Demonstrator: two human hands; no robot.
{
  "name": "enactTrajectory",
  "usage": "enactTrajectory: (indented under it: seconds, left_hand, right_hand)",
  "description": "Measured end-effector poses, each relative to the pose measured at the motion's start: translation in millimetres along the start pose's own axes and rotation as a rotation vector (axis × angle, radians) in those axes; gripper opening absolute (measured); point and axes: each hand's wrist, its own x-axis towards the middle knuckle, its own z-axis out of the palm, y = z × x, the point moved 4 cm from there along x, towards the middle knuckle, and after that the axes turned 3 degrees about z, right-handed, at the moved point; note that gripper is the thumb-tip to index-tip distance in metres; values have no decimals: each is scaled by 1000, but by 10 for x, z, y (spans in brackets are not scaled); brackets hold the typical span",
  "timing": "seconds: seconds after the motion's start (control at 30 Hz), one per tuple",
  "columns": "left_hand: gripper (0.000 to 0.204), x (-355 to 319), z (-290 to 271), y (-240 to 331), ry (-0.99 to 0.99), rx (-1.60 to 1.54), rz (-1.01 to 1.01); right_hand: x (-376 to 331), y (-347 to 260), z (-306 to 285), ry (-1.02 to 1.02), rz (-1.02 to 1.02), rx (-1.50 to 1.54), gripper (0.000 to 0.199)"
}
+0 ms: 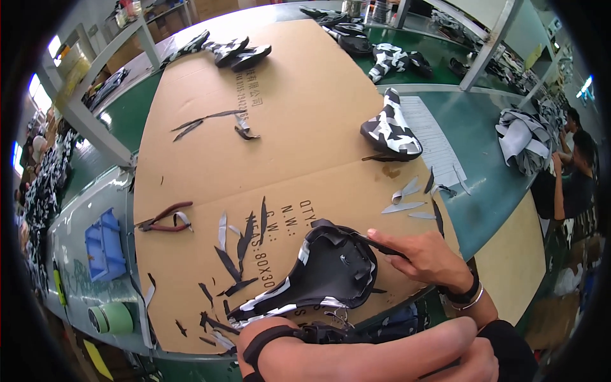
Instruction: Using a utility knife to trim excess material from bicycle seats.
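Observation:
A bicycle saddle (334,270) lies underside up, showing a black hollow base edged with black-white-grey camouflage cover. Its nose points to the lower left. At its right edge my right hand (429,258) is closed on a narrow black strip (386,247) that reaches toward the saddle's rim. A bracelet and a dark band circle that wrist. Close to the camera my left hand (382,347) crosses the lower edge in front of the saddle, a black strap at its wrist. Its fingers are curled; what they hold, if anything, is hidden.
Cardboard (280,146) covers the table, with dark scraps (244,245) strewn over it. Red-handled pliers (167,218) lie left, near a blue bin (105,245) and green roll (111,318). A camouflage saddle (393,130) stands right, beside a paper sheet (433,140). People sit far right.

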Motion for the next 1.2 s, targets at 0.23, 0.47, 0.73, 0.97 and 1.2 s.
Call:
enactTrajectory:
  seconds: [0.23,0.47,0.73,0.97,1.2]
  left_hand:
    - [22,-47,93,98,-452,-61,-118]
    - [14,-390,130,62,-777,34,-357]
    - [13,-355,21,243,-507,227,-271]
    - [14,-438,23,145,-601,370,-419]
    - [42,-703,217,-459,-450,78,-786]
  right_hand:
    - [-46,-11,-41,46,-24,49,59]
    - [15,-543,-333,-51,156,311,47]
    - [81,-115,-8,-90,26,42,54]
    - [-9,40,32,11,36,218,55]
    - [211,129,46,28,-254,128,45]
